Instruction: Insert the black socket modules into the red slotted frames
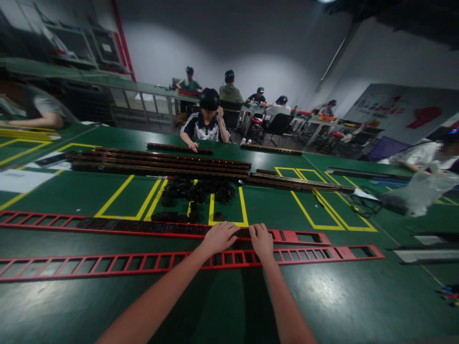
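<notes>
Two long red ladder-like frames lie across the green table in front of me. Both of my hands are on the far frame (pixel 303 237), whose slots hold several square black parts (pixel 138 226) along its left and middle stretch. My left hand (pixel 220 237) bends over it, fingers together and pointing right. Just right of it, my right hand (pixel 261 240) has its fingers curled down onto the same frame. A dark piece (pixel 244 232) shows in the slot between my fingertips; the fingers hide most of the contact. Nearer to me, the other red frame (pixel 158 262) has see-through slots.
Behind the far frame sits a heap of small black parts (pixel 197 191). Long dark strips (pixel 172 162) are stacked beyond it. Yellow tape (pixel 247 210) marks the table (pixel 340 296). A clear plastic bag (pixel 423 191) lies at right. A person (pixel 204 124) sits opposite.
</notes>
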`<state>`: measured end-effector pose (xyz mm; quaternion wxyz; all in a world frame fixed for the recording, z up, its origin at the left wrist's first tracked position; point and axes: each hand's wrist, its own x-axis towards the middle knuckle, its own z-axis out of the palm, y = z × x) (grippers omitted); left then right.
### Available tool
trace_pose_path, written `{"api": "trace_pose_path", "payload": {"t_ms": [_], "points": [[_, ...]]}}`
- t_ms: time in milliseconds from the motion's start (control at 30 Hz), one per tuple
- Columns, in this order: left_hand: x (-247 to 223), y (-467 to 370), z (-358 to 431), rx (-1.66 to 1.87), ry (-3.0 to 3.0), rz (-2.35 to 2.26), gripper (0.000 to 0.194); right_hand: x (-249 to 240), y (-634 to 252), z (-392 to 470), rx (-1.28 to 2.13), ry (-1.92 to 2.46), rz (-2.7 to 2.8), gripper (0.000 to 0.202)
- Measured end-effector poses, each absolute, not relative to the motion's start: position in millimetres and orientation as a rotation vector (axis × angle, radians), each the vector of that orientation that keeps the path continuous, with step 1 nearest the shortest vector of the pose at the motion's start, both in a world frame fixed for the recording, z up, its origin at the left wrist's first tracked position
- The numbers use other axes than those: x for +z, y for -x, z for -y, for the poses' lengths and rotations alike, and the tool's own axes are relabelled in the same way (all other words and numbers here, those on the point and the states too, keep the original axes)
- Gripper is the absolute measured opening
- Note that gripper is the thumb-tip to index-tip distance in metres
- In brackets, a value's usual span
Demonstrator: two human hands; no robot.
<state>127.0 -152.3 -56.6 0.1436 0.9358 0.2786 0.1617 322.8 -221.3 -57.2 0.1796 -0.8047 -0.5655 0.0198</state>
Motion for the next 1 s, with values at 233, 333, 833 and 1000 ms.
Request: {"api": "trace_pose_path", "payload": {"t_ms": [233, 333, 833, 1000], "points": [[-53.3, -126.6, 152.7, 0.45, -2.682, -0.792, 0.038, -56.3, -320.9, 221.6, 0.084, 2.241, 1.579, 0.023], [-54.0, -126.4, 152.1, 0.44, -2.676, -0.792, 0.038, -55.7, -321.4, 221.2, 0.093, 2.231, 1.551, 0.023], [-58.0, -128.7, 153.3, 0.459, -2.864, -0.601, 0.049, -52.5, -319.4, 221.6, 0.158, 2.255, 1.564, 0.017], [-69.1, -135.4, 151.3, 0.453, -2.913, -0.5, 0.046, -53.0, -318.8, 221.2, 0.147, 2.276, 1.572, 0.017]]}}
